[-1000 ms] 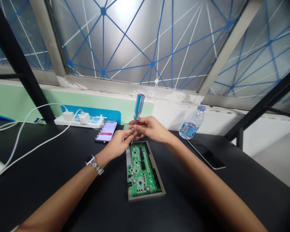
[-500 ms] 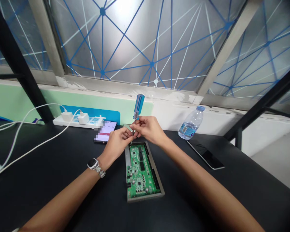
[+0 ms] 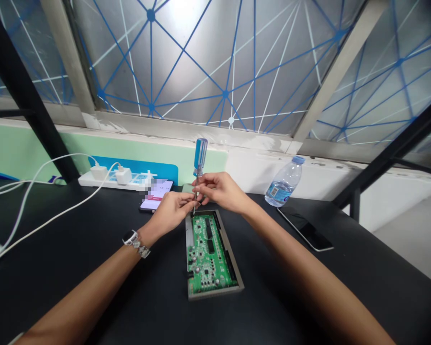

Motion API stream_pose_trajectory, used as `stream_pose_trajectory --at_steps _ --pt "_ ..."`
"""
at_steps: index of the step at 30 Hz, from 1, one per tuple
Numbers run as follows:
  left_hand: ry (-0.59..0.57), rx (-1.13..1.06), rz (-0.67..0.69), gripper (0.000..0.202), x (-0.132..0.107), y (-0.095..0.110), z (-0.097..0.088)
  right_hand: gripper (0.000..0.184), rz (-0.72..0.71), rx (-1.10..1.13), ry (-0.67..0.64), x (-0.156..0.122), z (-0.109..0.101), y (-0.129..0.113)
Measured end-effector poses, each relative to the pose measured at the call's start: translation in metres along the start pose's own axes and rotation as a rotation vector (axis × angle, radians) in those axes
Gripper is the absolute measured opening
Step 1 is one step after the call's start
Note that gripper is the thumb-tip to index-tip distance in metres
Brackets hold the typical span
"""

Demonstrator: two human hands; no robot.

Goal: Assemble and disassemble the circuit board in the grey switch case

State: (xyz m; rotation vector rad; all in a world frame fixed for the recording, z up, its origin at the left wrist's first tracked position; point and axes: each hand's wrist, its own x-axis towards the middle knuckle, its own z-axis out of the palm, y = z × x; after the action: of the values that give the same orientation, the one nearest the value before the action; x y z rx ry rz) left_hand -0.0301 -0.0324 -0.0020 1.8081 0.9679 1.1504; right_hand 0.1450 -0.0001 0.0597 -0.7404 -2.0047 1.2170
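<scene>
A green circuit board (image 3: 208,254) lies in a grey tray-like case (image 3: 215,291) on the black table (image 3: 93,249). A screwdriver with a clear blue handle (image 3: 200,157) stands upright over the board's far end. My right hand (image 3: 221,191) pinches its metal shaft just under the handle. My left hand (image 3: 172,211), with a watch on the wrist, pinches the shaft lower down, near the tip. The tip itself is hidden by my fingers.
A lit phone (image 3: 156,195) lies behind my left hand. A white power strip (image 3: 111,179) with chargers and white cables (image 3: 50,211) runs along the back left. At the right stand a water bottle (image 3: 283,184) and a dark phone (image 3: 305,230).
The screwdriver has shifted slightly left and stands more upright. Both hands stay pinched on its shaft, and my left wrist has drawn back a little.
</scene>
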Motion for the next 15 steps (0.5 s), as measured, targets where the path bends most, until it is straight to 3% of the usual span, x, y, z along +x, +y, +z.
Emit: stream_pose_trajectory --at_steps 6,10,12,15 --pt "-0.041 -0.109 -0.031 0.028 0.001 -0.003 -0.003 0.013 -0.038 -0.052 0.096 0.001 0.005 0.007" --pt "-0.060 -0.140 -0.045 0.028 0.001 -0.003 -0.001 0.027 -0.063 -0.121 0.141 0.001 0.003 -0.002" --pt "-0.067 -0.126 -0.042 0.028 0.000 -0.001 -0.001 0.039 -0.067 -0.062 0.112 0.000 -0.001 -0.008" --pt "-0.074 -0.104 -0.048 0.027 0.000 0.001 -0.001 0.040 -0.056 0.058 0.009 -0.002 -0.008 -0.013"
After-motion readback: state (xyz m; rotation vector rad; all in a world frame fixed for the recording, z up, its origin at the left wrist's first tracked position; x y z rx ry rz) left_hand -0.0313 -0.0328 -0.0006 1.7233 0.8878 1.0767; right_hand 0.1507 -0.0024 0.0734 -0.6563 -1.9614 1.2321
